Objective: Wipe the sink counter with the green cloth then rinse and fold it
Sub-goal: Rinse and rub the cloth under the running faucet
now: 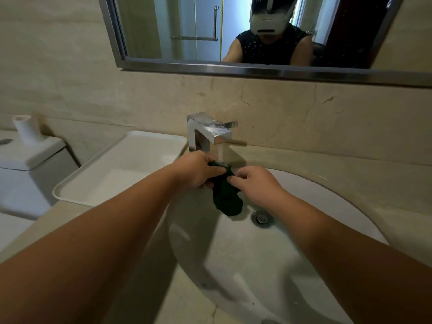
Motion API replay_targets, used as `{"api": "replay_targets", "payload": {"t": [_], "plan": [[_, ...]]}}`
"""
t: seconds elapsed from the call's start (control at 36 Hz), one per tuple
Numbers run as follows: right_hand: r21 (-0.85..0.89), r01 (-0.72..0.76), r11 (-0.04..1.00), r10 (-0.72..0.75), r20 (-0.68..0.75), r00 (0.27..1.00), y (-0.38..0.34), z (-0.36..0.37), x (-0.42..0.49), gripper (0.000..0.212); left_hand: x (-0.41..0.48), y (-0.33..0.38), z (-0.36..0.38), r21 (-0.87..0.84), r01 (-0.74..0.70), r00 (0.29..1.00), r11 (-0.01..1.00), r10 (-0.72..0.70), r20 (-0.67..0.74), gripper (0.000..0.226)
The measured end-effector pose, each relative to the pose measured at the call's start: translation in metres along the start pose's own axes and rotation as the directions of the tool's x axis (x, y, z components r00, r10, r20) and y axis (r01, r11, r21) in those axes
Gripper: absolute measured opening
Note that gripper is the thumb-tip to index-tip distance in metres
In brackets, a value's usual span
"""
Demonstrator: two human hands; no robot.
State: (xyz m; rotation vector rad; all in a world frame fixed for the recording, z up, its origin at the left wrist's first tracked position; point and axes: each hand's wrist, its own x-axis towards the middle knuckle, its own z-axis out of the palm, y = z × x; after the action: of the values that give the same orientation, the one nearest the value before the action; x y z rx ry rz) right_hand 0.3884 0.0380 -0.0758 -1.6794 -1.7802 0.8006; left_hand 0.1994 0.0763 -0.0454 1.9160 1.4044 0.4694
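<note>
Over the round white ceramic basin (257, 265), just this side of the square chrome faucet (210, 132), the bunched dark green cloth (226, 197) hangs under the running stream. The left hand (196, 170) grips its top with curled fingers and the right hand (256, 183) pinches its edge. This looks like the rinsing step. Next it likely needs wringing, then the faucet turned off. Left of the faucet sits a white rectangular plastic tray (121, 169).

tray (121, 169) left of faucet (210, 132) | cloth (226, 197) under faucet, over sink (304, 265)
</note>
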Motion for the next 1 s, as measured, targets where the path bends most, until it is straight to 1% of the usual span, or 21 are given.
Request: {"api": "replay_targets", "payload": {"t": [0.08, 0.17, 0.22, 0.28, 0.33, 0.36, 0.42, 0.5, 0.58, 0.61, 0.67, 0.72, 0.75, 0.83, 0.89, 0.94, 1.0], "plan": [[-0.089, 0.024, 0.996, -0.026, -0.02, 0.999, -0.004, -0.003, -0.002, 0.037, 0.001, 0.002, 0.002, 0.027, 0.001, 1.0, 1.0, -0.002, 0.007, 0.029], [-0.072, 0.067, 0.995, -0.073, -0.088, 0.993, -0.008, -0.007, -0.002, 0.033, 0.002, 0.003, 0.002, -0.025, -0.003, 1.0, 1.0, 0.003, 0.017, 0.032], [0.01, 0.08, 0.997, -0.078, -0.154, 0.985, -0.011, -0.01, -0.001, 0.031, 0.002, 0.003, 0.0, -0.059, -0.006, 1.0, 0.998, 0.007, 0.014, 0.037], [0.149, 0.083, 0.985, -0.049, -0.218, 0.975, -0.015, -0.014, 0.0, 0.031, 0.0, 0.005, -0.001, -0.09, 0.006, 1.0, 0.996, -0.005, 0.012, 0.048], [0.275, 0.094, 0.957, -0.016, -0.274, 0.962, -0.02, -0.017, 0.001, 0.031, -0.002, 0.003, -0.001, -0.161, 0.006, 1.0, 0.987, -0.002, 0.025, 0.057], [0.327, 0.105, 0.939, -0.003, -0.297, 0.955, -0.022, -0.018, 0.001, 0.033, -0.002, 0.002, -0.001, -0.211, -0.003, 0.999, 0.977, 0.011, 0.035, 0.056], [0.397, 0.117, 0.91, 0.022, -0.328, 0.944, -0.027, -0.021, 0.001, 0.037, -0.004, 0.003, -0.002, -0.293, -0.013, 0.998, 0.956, 0.032, 0.059, 0.045], [0.395, 0.107, 0.912, 0.021, -0.305, 0.952, -0.03, -0.023, 0.002, 0.03, -0.006, 0.007, -0.004, -0.348, -0.024, 0.993, 0.937, 0.062, 0.1, 0.026], [0.368, 0.08, 0.926, 0.006, -0.228, 0.974, -0.029, -0.022, 0.004, 0.025, -0.007, 0.008, -0.004, -0.413, -0.03, 0.986, 0.91, 0.094, 0.136, 0.036], [0.376, 0.074, 0.923, 0.006, -0.208, 0.978, -0.028, -0.021, 0.005, 0.024, -0.007, 0.007, -0.003, -0.398, -0.034, 0.989, 0.917, 0.089, 0.12, 0.035], [0.418, 0.07, 0.906, 0.012, -0.19, 0.982, -0.028, -0.02, 0.006, 0.027, -0.006, 0.006, -0.001, -0.351, -0.033, 0.997, 0.936, 0.055, 0.051, 0.025], [0.444, 0.071, 0.893, 0.021, -0.199, 0.98, -0.026, -0.02, 0.007, 0.03, -0.006, 0.004, -0.002, -0.327, -0.014, 1.0, 0.945, 0.01, -0.015, 0.015], [0.457, 0.07, 0.887, 0.032, -0.211, 0.977, -0.025, -0.021, 0.008, 0.029, -0.006, 0.003, -0.003, -0.317, -0.006, 1.0, 0.948, -0.002, -0.027, 0.012], [0.502, 0.048, 0.864, 0.097, -0.258, 0.961, -0.022, -0.025, 0.01, 0.025, -0.008, -0.001, -0.009, -0.295, 0.032, 0.999, 0.955, -0.041, -0.024, 0.02], [0.511, 0.037, 0.859, 0.128, -0.285, 0.95, -0.02, -0.026, 0.012, 0.028, -0.011, -0.001, -0.013, -0.286, 0.061, 0.998, 0.956, -0.065, -0.006, 0.016], [0.514, 0.027, 0.858, 0.157, -0.312, 0.937, -0.017, -0.026, 0.013, 0.035, -0.014, 0.0, -0.015, -0.248, 0.086, 0.996, 0.965, -0.091, -0.009, 0.015], [0.533, 0.022, 0.846, 0.182, -0.328, 0.927, -0.013, -0.025, 0.016, 0.035, -0.016, 0.001, -0.016, -0.2, 0.091, 0.995, 0.976, -0.097, -0.016, 0.017]]}}
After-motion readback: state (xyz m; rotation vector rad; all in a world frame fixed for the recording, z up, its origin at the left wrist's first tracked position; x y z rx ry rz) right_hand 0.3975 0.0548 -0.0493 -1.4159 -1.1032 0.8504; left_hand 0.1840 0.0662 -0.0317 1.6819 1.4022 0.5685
